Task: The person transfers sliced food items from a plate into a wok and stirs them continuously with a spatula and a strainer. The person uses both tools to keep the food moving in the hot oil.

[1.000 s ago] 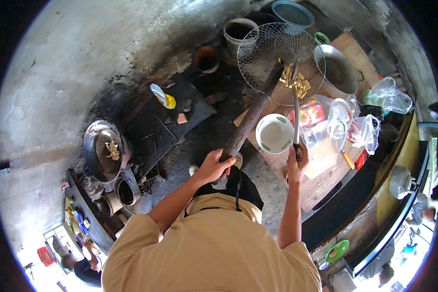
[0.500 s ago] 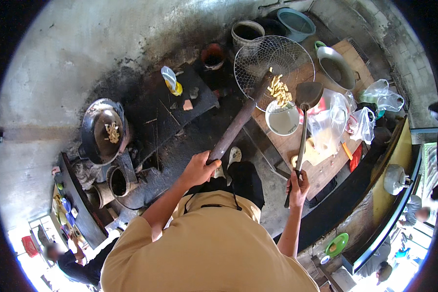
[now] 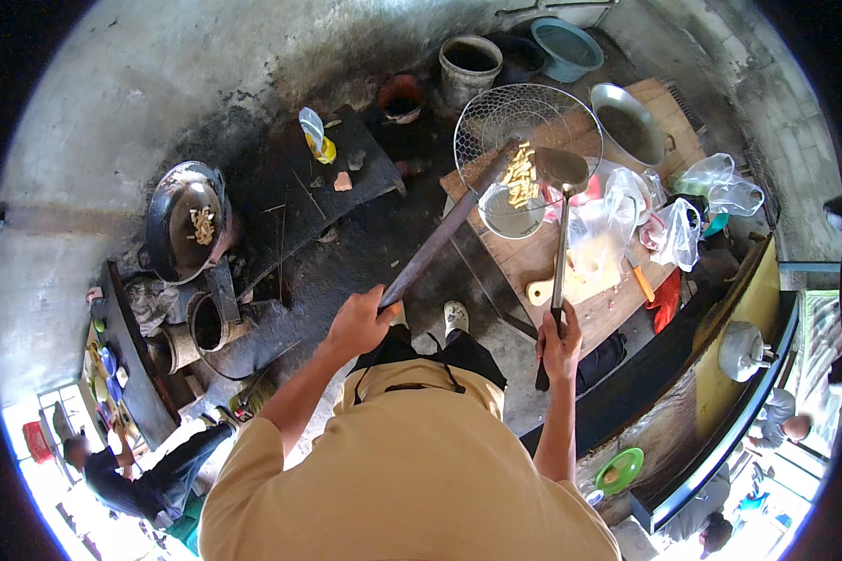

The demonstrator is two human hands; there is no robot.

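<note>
My left hand [image 3: 357, 323] is closed round the thick wooden handle of a wire mesh strainer [image 3: 492, 114]. Golden-brown fried strips [image 3: 522, 176] lie in its basket, which is held over the wooden table and partly over a white bowl [image 3: 513, 222]. In my right hand [image 3: 559, 346] is a long-handled wok spatula [image 3: 563, 170], fingers wrapped round the lower end of its handle. Its dark metal blade is right beside the strips, over the strainer's near right part; whether it touches them I cannot tell.
At the left a wok [image 3: 185, 251] holds more pale strips. A bottle of yellow liquid [image 3: 320, 146] stands on the dark stove top. On the table [image 3: 510, 271] are a metal pan [image 3: 627, 126], plastic bags, a cutting board [image 3: 571, 288] and an orange-handled knife [image 3: 642, 280]. People sit farther off on both sides.
The spatula blade has come left, closer to the strips in the strainer. My right hand has moved slightly forward. The whole view has shifted a little.
</note>
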